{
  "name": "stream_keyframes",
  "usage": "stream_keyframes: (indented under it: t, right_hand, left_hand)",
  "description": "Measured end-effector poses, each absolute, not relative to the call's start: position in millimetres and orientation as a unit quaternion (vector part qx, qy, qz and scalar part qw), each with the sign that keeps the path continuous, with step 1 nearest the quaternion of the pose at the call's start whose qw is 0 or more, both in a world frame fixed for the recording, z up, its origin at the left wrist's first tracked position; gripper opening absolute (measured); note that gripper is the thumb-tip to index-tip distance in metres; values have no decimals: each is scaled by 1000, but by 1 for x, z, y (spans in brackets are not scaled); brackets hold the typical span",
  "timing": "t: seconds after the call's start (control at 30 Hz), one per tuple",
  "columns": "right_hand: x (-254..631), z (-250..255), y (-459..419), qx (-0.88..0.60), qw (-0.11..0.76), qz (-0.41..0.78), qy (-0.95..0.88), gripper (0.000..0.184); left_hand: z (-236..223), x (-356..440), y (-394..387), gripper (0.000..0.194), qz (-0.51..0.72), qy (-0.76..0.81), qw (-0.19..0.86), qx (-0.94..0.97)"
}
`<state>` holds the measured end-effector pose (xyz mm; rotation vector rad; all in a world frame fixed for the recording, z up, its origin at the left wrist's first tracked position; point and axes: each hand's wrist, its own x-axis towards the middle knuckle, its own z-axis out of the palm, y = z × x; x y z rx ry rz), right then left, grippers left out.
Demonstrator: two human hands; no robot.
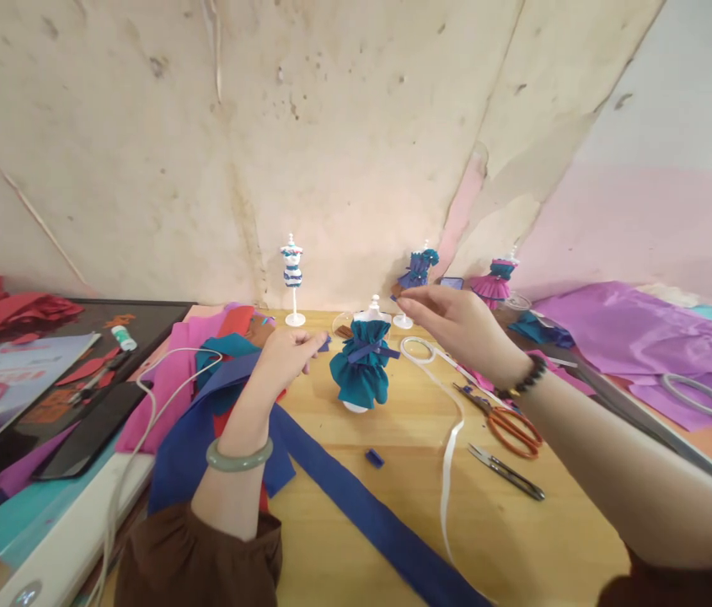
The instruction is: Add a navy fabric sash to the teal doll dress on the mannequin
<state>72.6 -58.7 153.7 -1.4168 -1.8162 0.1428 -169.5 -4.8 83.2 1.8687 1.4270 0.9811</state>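
A small white dress-form mannequin point(375, 307) stands upright at the middle of the table in a gathered teal dress point(361, 384) of crepe-like material. A blue strip point(368, 350) wraps its waist, one end sticking out to the right. My left hand point(289, 362) is closed in a pinch left of the mannequin, with a small blue piece point(325, 344) at its fingertips. Above and to the right, my right hand point(457, 324) is pinched too; a tiny dark bit shows at its fingertips, too small to name. Neither hand touches the dress.
A long blue strip point(368, 510) crosses the table's front. Orange-handled scissors point(513, 432), thread snips point(507, 472) and white ribbon point(447, 472) lie right. More mannequins, including a white one point(292, 274), stand behind. Coloured sheets point(169, 371) and a phone point(87, 434) lie left.
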Motion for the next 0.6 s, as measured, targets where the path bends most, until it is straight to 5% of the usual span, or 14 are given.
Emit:
stream_keyframes:
  t: [0.23,0.6]
  right_hand:
    - [43,168,-27,-568,305,-40,-764,32]
    - [89,168,-5,-508,292,39,-809,23]
  left_hand:
    - [80,-169,-2,39,395,515,315,692]
    - [71,-166,3,29,373,490,335,713]
